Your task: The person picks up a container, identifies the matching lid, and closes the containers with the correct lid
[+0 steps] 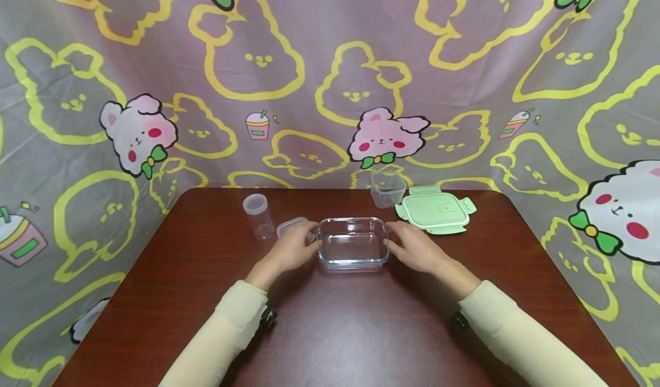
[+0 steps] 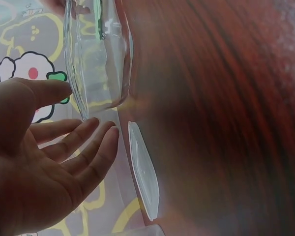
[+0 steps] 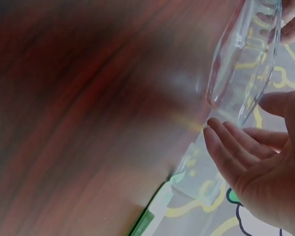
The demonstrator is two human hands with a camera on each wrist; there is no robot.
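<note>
A rectangular clear glass food container (image 1: 353, 259) sits in the middle of the brown table, its open top facing up. My left hand (image 1: 295, 246) holds its left end, the thumb at the rim and the fingers by the end wall. At the opposite end my right hand (image 1: 416, 248) holds it in the same way. The left wrist view shows the thumb touching the container's rim (image 2: 74, 73), with the fingertips close under it. In the right wrist view the thumb meets the glass container (image 3: 241, 73) near its corner. Some finger contact is hidden.
Beside my left hand lies a small translucent lid (image 1: 290, 224). A clear jar with a whitish lid (image 1: 256, 204) stands farther left. Behind the container, to the right, are a clear plastic tub (image 1: 388, 191) and a green snap lid (image 1: 435, 210). A patterned curtain (image 1: 289, 106) surrounds the table.
</note>
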